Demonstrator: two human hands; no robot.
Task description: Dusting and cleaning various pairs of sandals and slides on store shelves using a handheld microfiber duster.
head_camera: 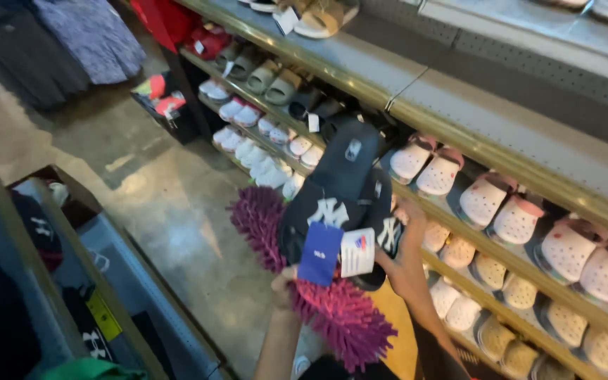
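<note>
You have one view only, from the camera on your head. It looks steeply down and forward, tilted, at your raised hands close in front. The long metal shelves of pale perforated clogs (483, 200) run diagonally on the right, and the grey concrete floor (170, 204) lies far below on the left.

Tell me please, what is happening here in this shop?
A person stands at a shoe rack and holds up a pair of black slide sandals with hanging tags. The left hand grips them from below, along with a purple fluffy duster. The right hand steadies the sandals from the side. Rows of pale clogs fill the shelves behind.
</note>
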